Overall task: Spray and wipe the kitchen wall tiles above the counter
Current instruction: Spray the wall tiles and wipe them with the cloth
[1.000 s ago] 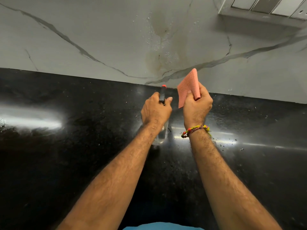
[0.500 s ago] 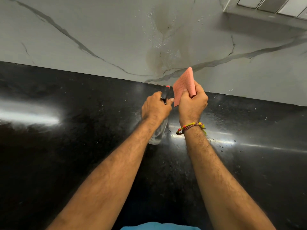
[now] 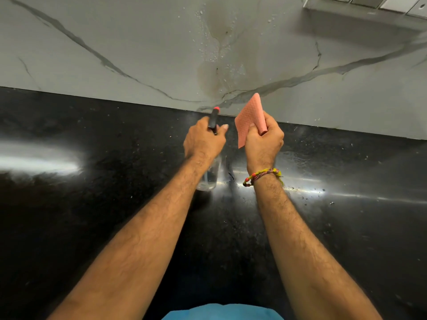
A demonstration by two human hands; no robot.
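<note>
My left hand [image 3: 203, 140] grips a clear spray bottle [image 3: 209, 177] by its black head, whose red nozzle tip [image 3: 216, 109] points at the wall. My right hand [image 3: 263, 139] holds a folded pink cloth [image 3: 248, 118] upright, just right of the bottle. The grey marble-veined wall tiles [image 3: 138, 42] rise behind the counter. A brownish wet stain with droplets [image 3: 221, 58] spreads on the tiles right above both hands.
A glossy black stone counter [image 3: 92, 204] runs under my arms, with bright light glare at the left and some specks and wet streaks at the right. A white switch plate or fitting [image 3: 369, 5] sits on the wall at the top right.
Both hands stay close together in front of the stain; the cloth and bottle have shifted only slightly. The view has tilted a little.
</note>
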